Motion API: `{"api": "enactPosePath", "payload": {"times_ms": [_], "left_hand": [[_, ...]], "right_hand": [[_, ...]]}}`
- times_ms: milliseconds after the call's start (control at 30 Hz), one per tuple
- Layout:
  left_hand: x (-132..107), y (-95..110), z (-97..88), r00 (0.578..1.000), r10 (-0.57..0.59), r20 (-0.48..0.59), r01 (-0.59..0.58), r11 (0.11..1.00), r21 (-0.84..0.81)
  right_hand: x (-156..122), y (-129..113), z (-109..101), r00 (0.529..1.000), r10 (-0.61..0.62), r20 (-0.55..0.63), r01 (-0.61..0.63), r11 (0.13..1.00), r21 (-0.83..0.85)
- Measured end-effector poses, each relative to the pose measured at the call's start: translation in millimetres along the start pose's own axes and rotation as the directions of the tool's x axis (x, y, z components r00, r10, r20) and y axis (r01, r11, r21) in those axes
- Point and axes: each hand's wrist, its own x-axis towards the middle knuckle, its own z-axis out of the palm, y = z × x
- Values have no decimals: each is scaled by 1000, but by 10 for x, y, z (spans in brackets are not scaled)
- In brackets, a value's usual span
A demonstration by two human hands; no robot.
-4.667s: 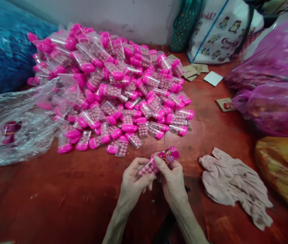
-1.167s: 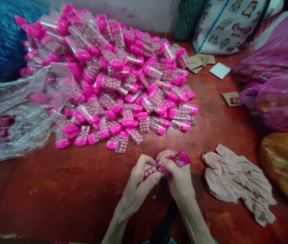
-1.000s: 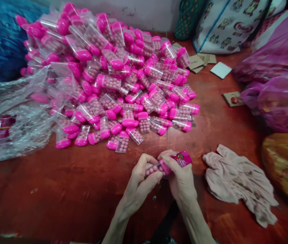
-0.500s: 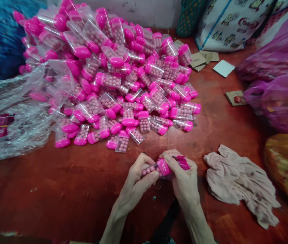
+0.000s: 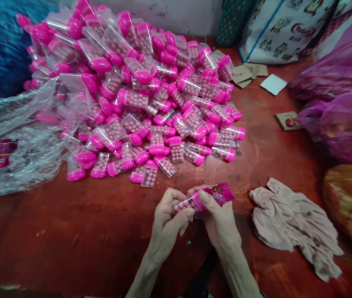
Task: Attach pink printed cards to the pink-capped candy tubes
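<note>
Near the front of the reddish-brown table, both hands hold one small clear container (image 5: pixel 184 205) filled with pink balls. My left hand (image 5: pixel 167 219) pinches its clear end between thumb and fingers. At the other end, my right hand (image 5: pixel 221 221) grips a printed pink wrapper (image 5: pixel 222 193) that covers part of the container and sticks out to the right. My right thumb presses on the pink band. Most of the right fingers are hidden behind the container. Beyond the hands lies a large heap of similar pink-capped containers (image 5: pixel 163 105).
Clear plastic sheeting (image 5: pixel 23 145) lies at the left, with a banded bundle of pink wrappers (image 5: pixel 0 155) under it. A crumpled pale cloth (image 5: pixel 293 219) rests right of my hands. Purple bags (image 5: pixel 343 120), a yellow bag (image 5: pixel 349 203) and cardboard pieces (image 5: pixel 244 74) line the right side.
The wrapper now shows flatter and reaches further out on the right. My right hand has shifted slightly left and down along it, while my left hand still holds the clear end.
</note>
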Motion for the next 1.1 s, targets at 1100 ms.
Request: {"api": "enactPosePath", "payload": {"times_ms": [1100], "left_hand": [[8, 159, -73, 962, 201, -183, -133, 935, 330]], "right_hand": [[-28, -47, 0, 993, 32, 109, 17, 907, -421]]}}
